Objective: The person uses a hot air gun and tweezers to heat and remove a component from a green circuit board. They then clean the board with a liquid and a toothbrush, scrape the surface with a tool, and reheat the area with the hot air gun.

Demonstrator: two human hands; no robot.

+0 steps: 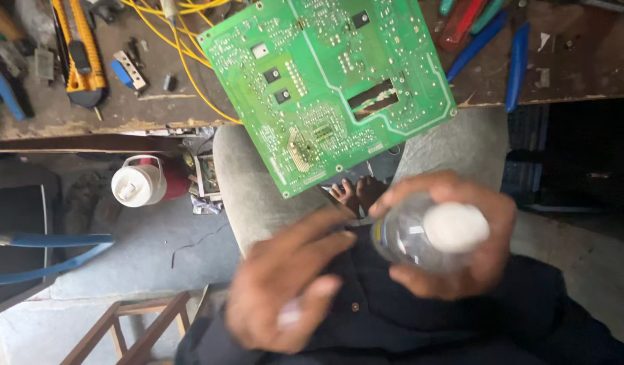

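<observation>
Blurred at lower centre, left hand [285,284] hangs palm down, fingers loosely spread, apparently empty. Right hand [454,233] wraps a clear bottle [410,236] with white cap [456,227], below the green circuit board [329,84].

The green circuit board [329,88] overhangs the workbench edge [109,125] at twelve o'clock, blocking any reach straight ahead from the lap. At ten o'clock a white-lidded jug [139,184] stands on the floor, with open floor around it. Yellow wire [190,74] and a yellow-handled tool [82,61] crowd the bench at eleven. Blue tools [518,64] lie at one o'clock.
</observation>
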